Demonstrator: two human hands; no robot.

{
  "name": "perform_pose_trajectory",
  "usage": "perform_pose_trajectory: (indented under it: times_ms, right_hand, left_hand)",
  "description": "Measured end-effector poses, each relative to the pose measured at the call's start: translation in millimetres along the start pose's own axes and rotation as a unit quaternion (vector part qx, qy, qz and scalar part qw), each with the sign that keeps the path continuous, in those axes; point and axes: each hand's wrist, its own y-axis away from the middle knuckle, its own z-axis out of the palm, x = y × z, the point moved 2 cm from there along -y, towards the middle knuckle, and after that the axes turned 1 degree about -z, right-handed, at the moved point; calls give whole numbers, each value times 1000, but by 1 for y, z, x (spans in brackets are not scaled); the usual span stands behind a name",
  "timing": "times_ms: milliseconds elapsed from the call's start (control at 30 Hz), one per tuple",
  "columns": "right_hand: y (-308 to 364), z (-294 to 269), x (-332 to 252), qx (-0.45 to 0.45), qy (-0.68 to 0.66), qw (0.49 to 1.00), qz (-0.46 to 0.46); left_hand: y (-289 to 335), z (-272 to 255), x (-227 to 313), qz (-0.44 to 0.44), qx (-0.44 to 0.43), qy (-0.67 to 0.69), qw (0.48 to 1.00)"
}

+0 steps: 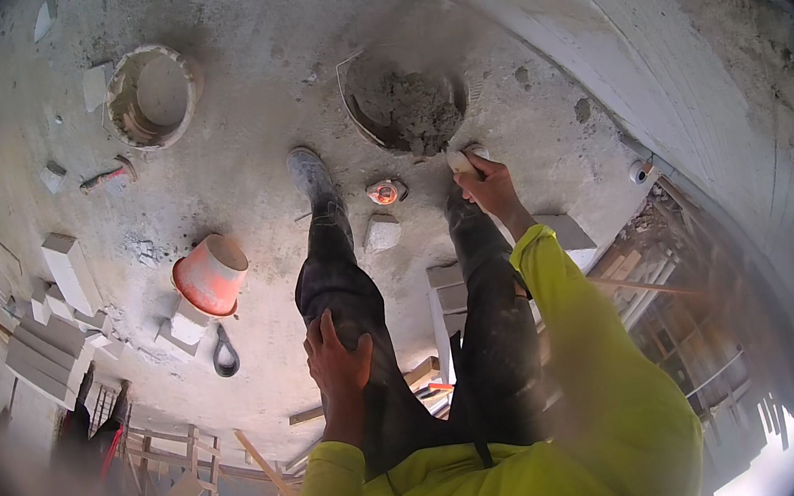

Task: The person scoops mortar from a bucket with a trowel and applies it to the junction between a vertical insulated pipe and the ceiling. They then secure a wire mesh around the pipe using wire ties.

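Note:
My right hand [492,189] is closed around the pale handle [458,164] of a tool beside my right boot. The tool's working end cannot be made out. Just beyond it stands a bucket [358,125] of grey mortar [419,110], its far side blurred by a smear on the picture. My left hand [337,364] rests on my left thigh near the knee, fingers spread, with nothing in it. Between my boots lie a small orange-and-white round object [386,191], perhaps a tape measure, and a pale block piece [381,232].
At the far left stands a bucket [191,105] holding greyish contents. Nearer are a hammer [109,173], an upturned orange bucket [210,276] and a black loop [225,355]. Stacked pale blocks [43,360] lie left; a pale wall [696,78] runs along the right.

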Motion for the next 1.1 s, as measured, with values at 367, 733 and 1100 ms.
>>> perform_pose_trajectory:
  times_ms: [367,733,1100]
  right_hand:
    - [377,-199,-302,26,65,974,-217]
    - [392,-326,-512,384,633,471,-479]
    - [328,-171,-276,106,452,810,-357]
  left_hand:
    - [49,-21,25,103,88,61,989]
    - [81,-51,47,187,158,96,965]
    - [62,-12,12,37,23,80,996]
